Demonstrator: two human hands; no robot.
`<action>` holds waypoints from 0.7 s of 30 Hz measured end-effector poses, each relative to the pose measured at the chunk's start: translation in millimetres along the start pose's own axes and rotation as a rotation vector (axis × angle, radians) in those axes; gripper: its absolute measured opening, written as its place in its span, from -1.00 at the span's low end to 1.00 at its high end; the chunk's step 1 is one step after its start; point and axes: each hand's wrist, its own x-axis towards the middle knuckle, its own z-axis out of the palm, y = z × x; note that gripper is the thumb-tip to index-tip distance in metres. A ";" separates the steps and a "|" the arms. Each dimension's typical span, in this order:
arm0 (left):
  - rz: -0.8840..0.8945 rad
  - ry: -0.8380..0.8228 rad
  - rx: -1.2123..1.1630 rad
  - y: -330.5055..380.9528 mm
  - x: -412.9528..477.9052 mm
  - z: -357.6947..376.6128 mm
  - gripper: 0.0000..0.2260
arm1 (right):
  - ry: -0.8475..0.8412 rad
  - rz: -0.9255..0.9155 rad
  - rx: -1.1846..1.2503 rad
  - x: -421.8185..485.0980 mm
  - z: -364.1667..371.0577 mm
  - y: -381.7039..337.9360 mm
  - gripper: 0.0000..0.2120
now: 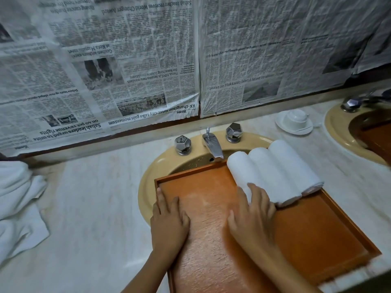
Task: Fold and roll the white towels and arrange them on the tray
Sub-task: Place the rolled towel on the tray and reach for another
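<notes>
The right hand (251,216) lay nearly flat, fingers straight and gripping nothing, its fingertips resting on the near end of the leftmost rolled white terry towel (241,170). The left hand (169,220) was spread palm down, holding nothing, on the bare floor of the rectangular orange-brown wooden tray (207,193), close to its left rim. That roll touched the middle rolled towel (268,172), which touched the rightmost rolled towel (294,166). All three sat side by side in the tray's far right corner.

The step looked like seating the newest roll. Done well, it would take a light, flat press that nudged the roll snug against its neighbour, squared the near ends into one line and left the loose edge underneath so nothing unrolled. Since the tray bridged the beige oval sink (146,187), the left hand was best used to steady it. A heap of loose white towels (19,199) waited on the pale marble tabletop (95,208), well apart to the left.
</notes>
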 end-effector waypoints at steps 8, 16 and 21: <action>-0.038 0.143 -0.677 -29.5 -39.2 -18.6 -0.68 | -0.145 -0.159 0.200 -63.2 21.6 -75.1 -0.60; -0.153 0.231 -0.467 -196.7 -154.5 -24.0 -0.75 | -0.173 -0.453 0.299 -88.1 44.8 -193.9 -0.51; -0.336 0.367 -0.416 -291.7 -195.0 -60.5 -0.73 | -0.394 -0.491 0.262 -101.7 89.5 -272.5 -0.40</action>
